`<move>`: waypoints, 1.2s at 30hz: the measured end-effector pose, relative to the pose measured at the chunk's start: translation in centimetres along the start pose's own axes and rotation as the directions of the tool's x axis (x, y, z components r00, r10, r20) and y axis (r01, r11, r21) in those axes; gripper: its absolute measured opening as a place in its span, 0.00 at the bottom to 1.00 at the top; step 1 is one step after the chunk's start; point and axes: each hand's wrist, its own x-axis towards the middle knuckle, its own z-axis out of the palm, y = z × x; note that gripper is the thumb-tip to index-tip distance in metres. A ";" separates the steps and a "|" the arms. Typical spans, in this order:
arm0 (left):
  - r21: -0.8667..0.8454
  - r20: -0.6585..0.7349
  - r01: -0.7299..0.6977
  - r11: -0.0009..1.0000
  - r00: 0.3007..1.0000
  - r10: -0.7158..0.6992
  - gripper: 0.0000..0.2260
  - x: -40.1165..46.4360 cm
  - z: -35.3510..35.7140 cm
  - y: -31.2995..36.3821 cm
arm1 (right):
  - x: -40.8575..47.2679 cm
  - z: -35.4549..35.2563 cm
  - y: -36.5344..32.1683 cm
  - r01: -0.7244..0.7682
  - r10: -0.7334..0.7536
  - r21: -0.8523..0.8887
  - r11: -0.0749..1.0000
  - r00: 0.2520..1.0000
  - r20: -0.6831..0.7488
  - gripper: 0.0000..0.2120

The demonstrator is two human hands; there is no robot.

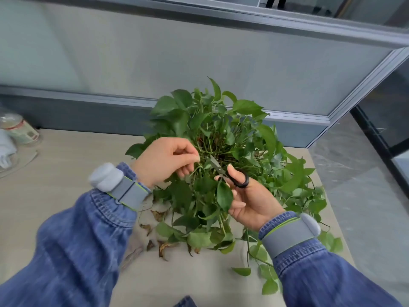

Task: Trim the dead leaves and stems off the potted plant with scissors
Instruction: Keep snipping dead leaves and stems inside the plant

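A bushy green potted plant (221, 138) with trailing vines stands on the table; its pot is hidden under the foliage. My left hand (163, 160) reaches in from the left and pinches a thin stem near the plant's middle. My right hand (247, 202) holds black-handled scissors (230, 173), fingers through the loops, blades pointing up-left into the stems close to my left fingertips. A green leaf hangs in front of my right palm. Several brown dead leaves (159, 240) lie on the table in front of the plant.
The light wooden table (66, 185) ends at the right, where a grey marbled floor (354, 173) begins. A grey partition wall (155, 63) runs behind. A clear glass jar (17, 129) and white items sit at the far left edge.
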 end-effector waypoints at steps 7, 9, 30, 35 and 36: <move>0.828 0.052 0.089 0.554 0.971 -0.234 0.12 -1.5 -1.3 -1.8 | -1.6 -0.6 -0.1 0.044 -0.045 -0.171 0.984 0.999 -0.001 0.12; 0.844 0.014 0.103 0.526 0.977 -0.213 0.15 -1.8 -1.1 -1.8 | -2.1 -0.5 0.1 0.036 -0.038 -0.186 0.982 0.999 -0.009 0.11; 0.657 -0.225 0.077 0.750 0.969 0.097 0.31 0.3 10.7 -0.5 | -6.7 1.9 -1.5 0.298 -0.210 -0.597 0.745 0.954 0.214 0.23; 0.587 -0.204 0.007 0.810 0.969 0.139 0.30 -0.9 12.3 -1.3 | -5.4 3.8 -1.9 0.236 -0.138 -0.748 0.621 0.972 0.191 0.13; 0.481 -0.198 0.030 0.876 0.977 0.075 0.31 -1.4 12.4 -1.6 | -4.8 4.3 -2.0 0.180 -0.128 -0.793 0.583 0.983 0.129 0.14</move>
